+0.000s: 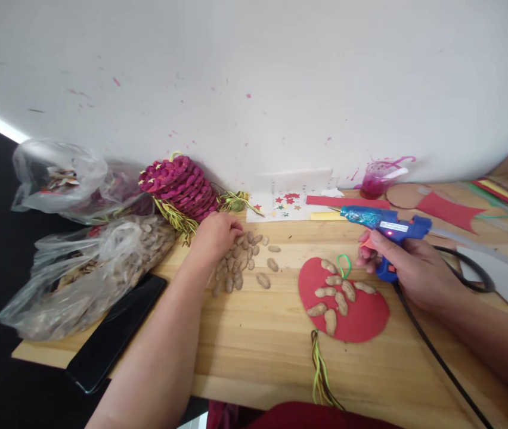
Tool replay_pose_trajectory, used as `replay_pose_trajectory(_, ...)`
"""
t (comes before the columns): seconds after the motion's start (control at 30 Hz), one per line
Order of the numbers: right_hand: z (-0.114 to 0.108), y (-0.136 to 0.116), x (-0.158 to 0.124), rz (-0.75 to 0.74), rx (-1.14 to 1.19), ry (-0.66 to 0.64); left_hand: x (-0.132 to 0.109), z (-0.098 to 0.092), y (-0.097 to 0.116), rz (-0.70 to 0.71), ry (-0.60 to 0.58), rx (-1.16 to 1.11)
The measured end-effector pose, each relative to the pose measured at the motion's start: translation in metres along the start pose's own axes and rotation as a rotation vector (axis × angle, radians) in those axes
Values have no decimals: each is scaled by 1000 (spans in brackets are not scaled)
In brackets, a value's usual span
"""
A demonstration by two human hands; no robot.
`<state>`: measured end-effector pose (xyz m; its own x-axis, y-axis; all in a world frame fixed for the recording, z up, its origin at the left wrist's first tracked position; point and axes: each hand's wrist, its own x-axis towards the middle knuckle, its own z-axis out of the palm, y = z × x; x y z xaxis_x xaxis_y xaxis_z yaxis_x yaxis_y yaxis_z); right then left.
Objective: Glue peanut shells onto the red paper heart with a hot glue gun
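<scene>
My right hand (408,262) grips a blue hot glue gun (388,226) by its handle, fingers near the orange trigger, with the nozzle pointing left. A small red light glows on its side. Below the nozzle lies a red gourd-shaped card (361,319) with several peanuts (341,302) on it, a green loop (344,266) at its top and a yellow-green and brown tassel (319,369) at its lower edge. My left hand (218,235) reaches into a pile of loose peanuts (236,262), its fingers curled together; what they pinch, if anything, is hidden.
A plastic bag of peanuts (102,262) and a black phone (115,333) lie at left, another clear bag (57,179) behind. Against the wall rests a magenta bumpy ornament (182,185). Star stickers on paper (263,199), red card strips (451,211) and a stained cup (374,182) line the back.
</scene>
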<state>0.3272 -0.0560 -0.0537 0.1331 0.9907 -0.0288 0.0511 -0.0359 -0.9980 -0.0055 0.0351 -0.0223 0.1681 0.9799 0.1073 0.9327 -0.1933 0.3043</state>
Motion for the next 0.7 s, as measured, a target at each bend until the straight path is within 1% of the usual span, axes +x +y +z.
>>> replay_pose_trajectory(0.07,1,-2,-3,-8,21,-14,-2,-1,3,-60,36,-230)
replay_pose_trajectory(0.13,1,-4,-6,-26,37,-42,-5,-3,9,-137,23,-607)
replay_pose_trajectory(0.17,1,-5,-9,-41,37,-58,-7,-4,13,-171,-13,-807)
replay_pose_trajectory(0.23,2,-6,-13,-72,20,-79,-11,-4,23,-217,-134,-1144)
replay_pose_trajectory(0.3,3,-8,-18,-115,-11,-99,-15,-3,34,-230,-273,-1346)
replay_pose_trajectory(0.37,5,-10,-23,-159,-54,-126,-19,-1,43,-224,-379,-1451)
replay_pose_trajectory(0.4,5,-11,-24,-178,-72,-141,-20,0,46,-220,-406,-1479)
replay_pose_trajectory(0.47,7,-12,-27,-204,-90,-171,-22,1,49,-221,-424,-1480)
replay_pose_trajectory(0.53,7,-12,-26,-203,-87,-191,-23,2,50,-221,-413,-1374)
replay_pose_trajectory(0.6,6,-10,-25,-198,-87,-198,-25,4,51,-185,-356,-1138)
replay_pose_trajectory(0.7,4,-8,-21,-197,-92,-173,-29,12,59,-100,-198,-664)
